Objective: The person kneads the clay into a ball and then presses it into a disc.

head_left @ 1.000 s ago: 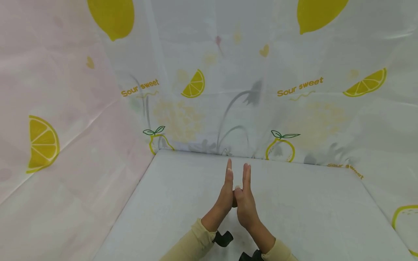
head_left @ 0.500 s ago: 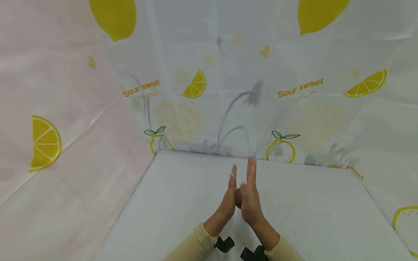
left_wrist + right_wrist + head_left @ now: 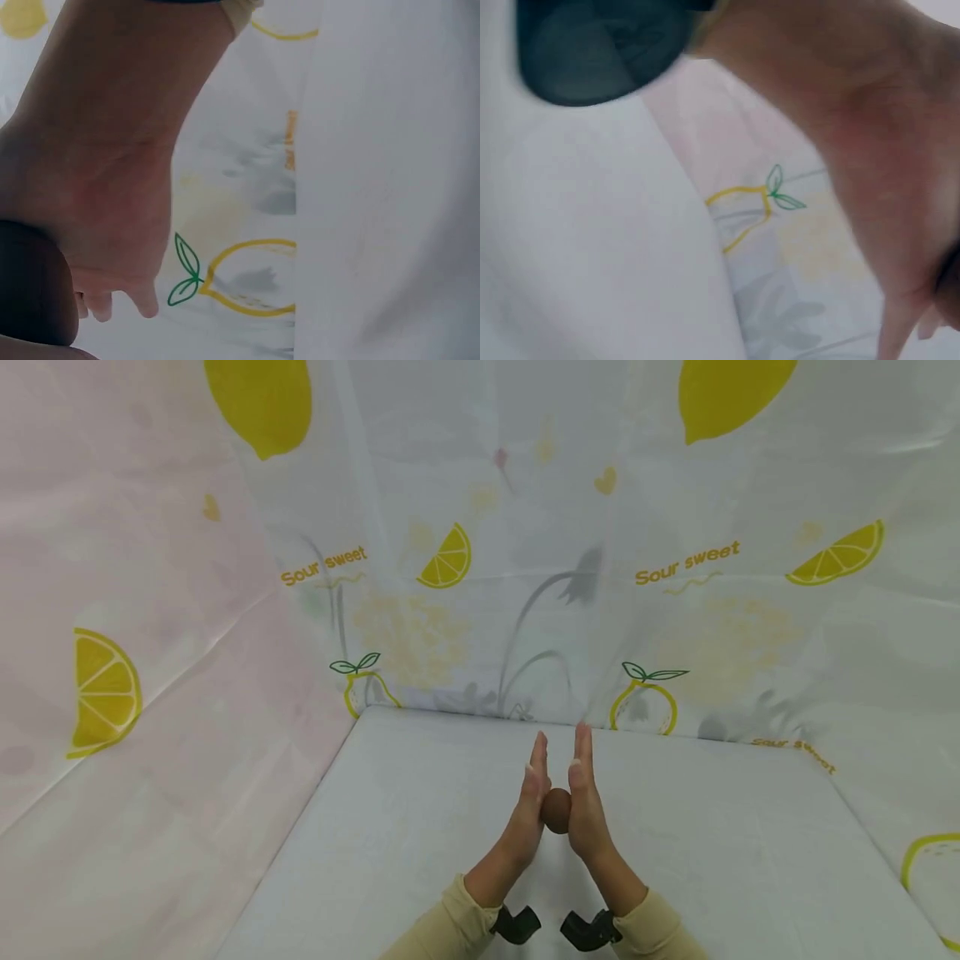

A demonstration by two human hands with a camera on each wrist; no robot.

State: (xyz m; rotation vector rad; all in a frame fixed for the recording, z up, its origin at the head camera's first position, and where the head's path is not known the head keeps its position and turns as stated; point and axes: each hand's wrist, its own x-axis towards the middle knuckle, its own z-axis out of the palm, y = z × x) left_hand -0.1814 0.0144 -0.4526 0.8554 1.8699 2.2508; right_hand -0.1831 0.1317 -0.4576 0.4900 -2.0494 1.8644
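Note:
A smooth brown ball (image 3: 557, 811) is pressed between two upright palms in the head view. My left hand (image 3: 529, 806) lies flat against its left side, fingers straight and pointing away from me. From the right, my right hand (image 3: 587, 810) presses on it the same way. The fingertips of the two hands stand apart. In the left wrist view the ball (image 3: 34, 285) shows as a dark rounded shape beside the palm of the left hand (image 3: 112, 202). Only its edge (image 3: 950, 292) appears in the right wrist view, by the right hand (image 3: 900, 172).
Below the hands spreads a white tabletop (image 3: 420, 777). Lemon-printed cloth (image 3: 480, 635) walls it at the back and on both sides. Dark wrist camera mounts, one on the left (image 3: 516, 926) and one on the right (image 3: 588, 931), sit at the sleeve cuffs.
The palms slide back and forth against each other: the right hand went forward, then the left came level with it. The gap has widened, and more of the brown ball shows now.

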